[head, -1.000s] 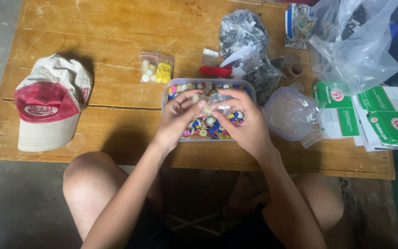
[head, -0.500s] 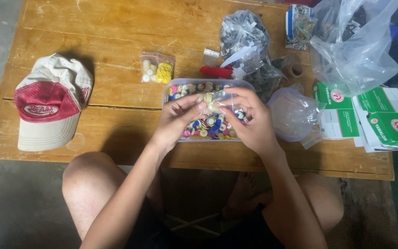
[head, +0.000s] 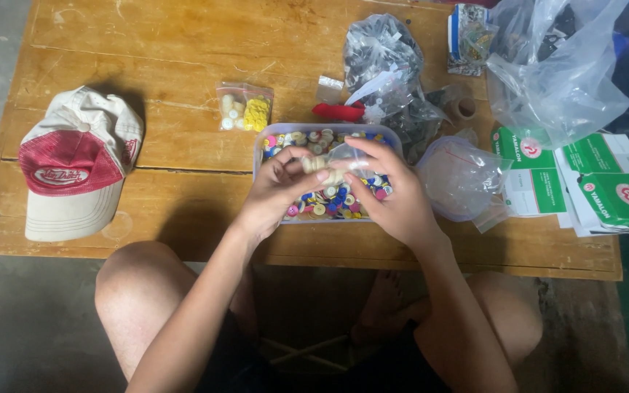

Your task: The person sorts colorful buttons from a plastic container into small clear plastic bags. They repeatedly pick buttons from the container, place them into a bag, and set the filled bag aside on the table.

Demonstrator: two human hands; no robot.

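Worn wooden surface (head: 183, 65), seen from above, with a seated person's bare knees below its near edge. Both hands meet over a clear plastic tray (head: 263, 142) filled with coloured buttons (head: 329, 204), which sits near the front edge at centre. Left hand (head: 274, 193): fingers curled, pinching the left end of a small clear bag (head: 336, 164) that holds pale buttons. Right hand (head: 394, 196): fingers closed on the right end of the same bag, thumb on top. Bag held just above the tray, touching both hands. Behind the tray: a small packet of white and yellow buttons (head: 245, 109) and a red item (head: 338, 111) beside a crumpled dark bag (head: 384, 65). Right of the tray: an empty-looking clear bag (head: 460, 175), green and white boxes (head: 606, 182), and a large clear bag (head: 555, 65). Far left, well apart: a red and cream cap (head: 74, 164)
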